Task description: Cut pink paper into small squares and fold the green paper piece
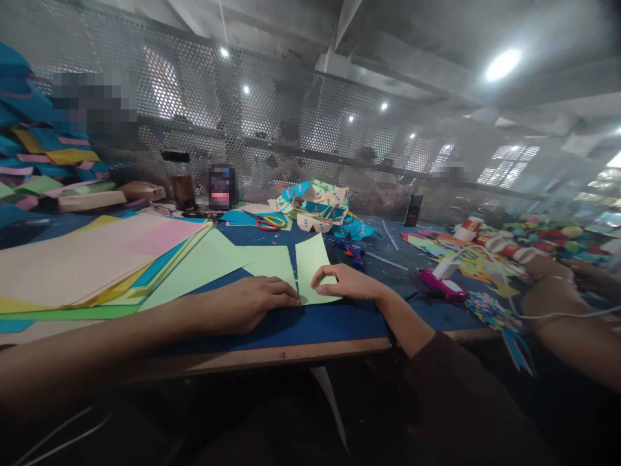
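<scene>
My left hand [257, 301] lies low over the near table edge, fingers stretched out and close together. Its fingertips touch the lower left corner of a piece of light green paper [308, 255]. On the same piece rests my right hand [347, 283], thumb and forefinger curled into a ring at the paper's lower part. That piece bends up slightly at its far end. Beside it, across a narrow gap, a second light green piece [272, 260] lies partly behind my left hand.
A stack of coloured sheets [97, 259] covers the left. Scissors [272, 222], a paper craft [315, 206], a blue glue gun [353, 252] and a phone [222, 186] stand or lie behind. Rightward are a magenta power strip [442, 286], a cable and another person's arm [563, 310].
</scene>
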`<state>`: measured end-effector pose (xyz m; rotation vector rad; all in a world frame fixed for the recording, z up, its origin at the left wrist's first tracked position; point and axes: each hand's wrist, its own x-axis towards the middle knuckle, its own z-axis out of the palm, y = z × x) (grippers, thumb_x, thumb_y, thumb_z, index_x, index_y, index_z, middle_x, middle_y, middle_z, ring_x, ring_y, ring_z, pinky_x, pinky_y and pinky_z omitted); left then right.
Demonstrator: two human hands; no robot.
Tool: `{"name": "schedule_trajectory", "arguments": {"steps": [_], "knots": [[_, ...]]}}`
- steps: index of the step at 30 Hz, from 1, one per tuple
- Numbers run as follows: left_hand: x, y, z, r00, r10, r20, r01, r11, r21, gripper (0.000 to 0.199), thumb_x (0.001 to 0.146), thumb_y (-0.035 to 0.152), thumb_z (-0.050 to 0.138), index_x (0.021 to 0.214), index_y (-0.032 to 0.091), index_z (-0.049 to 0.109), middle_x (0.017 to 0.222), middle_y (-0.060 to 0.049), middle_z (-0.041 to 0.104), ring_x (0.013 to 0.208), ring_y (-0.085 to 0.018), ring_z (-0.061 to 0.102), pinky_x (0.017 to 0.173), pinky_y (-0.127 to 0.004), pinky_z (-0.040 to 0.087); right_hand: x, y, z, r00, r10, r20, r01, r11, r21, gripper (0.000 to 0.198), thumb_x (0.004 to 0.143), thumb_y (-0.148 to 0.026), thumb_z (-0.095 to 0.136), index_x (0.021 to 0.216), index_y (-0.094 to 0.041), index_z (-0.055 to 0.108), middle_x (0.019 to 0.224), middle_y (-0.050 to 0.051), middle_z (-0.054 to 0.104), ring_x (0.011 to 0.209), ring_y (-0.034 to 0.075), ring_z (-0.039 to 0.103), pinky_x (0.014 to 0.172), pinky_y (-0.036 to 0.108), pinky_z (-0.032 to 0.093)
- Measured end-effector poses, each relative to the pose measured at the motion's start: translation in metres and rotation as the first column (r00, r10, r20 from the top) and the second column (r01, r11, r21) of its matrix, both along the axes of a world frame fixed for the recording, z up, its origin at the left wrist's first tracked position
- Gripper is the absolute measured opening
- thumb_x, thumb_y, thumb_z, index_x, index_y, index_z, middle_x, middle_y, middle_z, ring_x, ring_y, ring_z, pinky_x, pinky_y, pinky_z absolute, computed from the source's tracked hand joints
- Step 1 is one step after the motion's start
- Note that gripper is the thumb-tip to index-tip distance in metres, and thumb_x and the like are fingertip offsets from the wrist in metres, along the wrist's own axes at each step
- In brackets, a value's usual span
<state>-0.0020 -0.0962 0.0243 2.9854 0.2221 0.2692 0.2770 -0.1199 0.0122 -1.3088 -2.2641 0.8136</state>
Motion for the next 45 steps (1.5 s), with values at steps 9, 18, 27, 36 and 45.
{"name": "schedule_trajectory", "arguments": {"steps": [9,18,27,36,45], "knots": [[0.002,-0.002,0.003,0.999,0.007,-0.049,-0.006,1.0,0.02,0.057,0.085,-0.002,0.04,0.132,0.025,0.057,0.134,-0.005,0.06,0.123,-0.021,0.055,0.106,-0.033,0.042,0.002,0.0,0.001,1.0,0.015,0.018,-0.015,1.0,0.001,0.021,0.083,-0.026,0.065,0.103,-0.021,0.07,0.109,0.003,0.071,0.105,0.023,0.064,0.096,0.034,0.043],[-0.003,0.006,-0.001,1.0,-0.016,0.008,0.016,0.997,-0.075,0.064,0.079,-0.005,0.04,0.13,0.028,0.059,0.134,-0.002,0.061,0.123,-0.018,0.057,0.105,-0.03,0.044,0.001,0.0,0.0,1.0,-0.014,-0.014,0.014,1.0,0.019,0.019,0.086,-0.029,0.064,0.101,-0.02,0.07,0.106,0.003,0.072,0.102,0.022,0.064,0.093,0.033,0.043],[-0.002,0.01,-0.006,0.999,-0.007,0.041,0.011,0.995,-0.099,0.062,0.078,-0.006,0.039,0.127,0.025,0.062,0.132,-0.003,0.062,0.121,-0.018,0.058,0.105,-0.03,0.043,0.0,-0.001,0.006,0.966,-0.208,-0.152,0.238,0.947,0.216,0.02,0.087,-0.034,0.061,0.096,-0.018,0.07,0.098,0.003,0.071,0.083,0.016,0.06,0.072,0.027,0.041],[0.002,0.008,-0.013,0.96,0.25,0.129,-0.203,0.933,-0.297,0.03,0.094,0.017,0.045,0.117,0.023,0.063,0.112,-0.005,0.071,0.102,-0.02,0.066,0.09,-0.032,0.049,-0.002,-0.001,0.006,0.939,-0.253,-0.232,0.316,0.902,0.295,0.019,0.089,-0.034,0.059,0.096,-0.02,0.07,0.096,0.001,0.07,0.077,0.013,0.057,0.067,0.025,0.036],[0.011,0.02,-0.016,0.848,0.502,0.172,-0.17,0.564,-0.808,0.043,0.088,0.047,0.061,0.119,0.019,0.052,0.099,-0.006,0.075,0.096,-0.023,0.068,0.086,-0.034,0.047,-0.016,-0.009,0.003,0.96,-0.176,-0.22,0.224,0.95,0.217,0.017,0.089,-0.034,0.061,0.093,-0.021,0.07,0.087,-0.001,0.068,0.069,0.012,0.052,0.062,0.024,0.034]]}}
